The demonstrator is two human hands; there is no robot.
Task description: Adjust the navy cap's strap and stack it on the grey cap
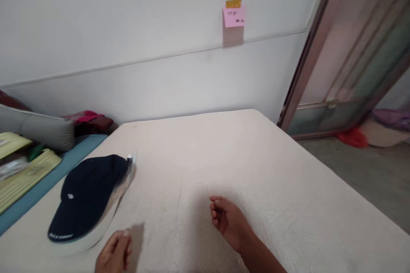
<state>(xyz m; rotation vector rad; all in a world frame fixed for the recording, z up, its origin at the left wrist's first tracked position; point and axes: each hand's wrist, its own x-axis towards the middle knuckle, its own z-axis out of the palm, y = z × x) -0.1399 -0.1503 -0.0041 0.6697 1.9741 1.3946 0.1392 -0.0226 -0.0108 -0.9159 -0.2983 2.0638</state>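
My left hand (114, 251) is at the bottom edge, just right of the cap's brim, loosely closed with the thumb over the curled fingers. Nothing shows in it. Over the middle of the cream-coloured surface (205, 149) is my right hand (229, 222), its fingers curled in towards the palm and nothing visible between them. A dark navy baseball cap (89, 192) with a small white emblem and white lettering on the brim lies to the left. Under and beside the cap shows a clear plastic bag (123, 185). Neither hand touches the cap.
A grey cushion (41, 126), pink and maroon cloth (88, 119) and yellow ribbed pieces (28, 179) lie on the left, by a blue strip (68, 155). A pink note (233, 16) is taped to the white wall. A framed door (339, 72) stands on the right.
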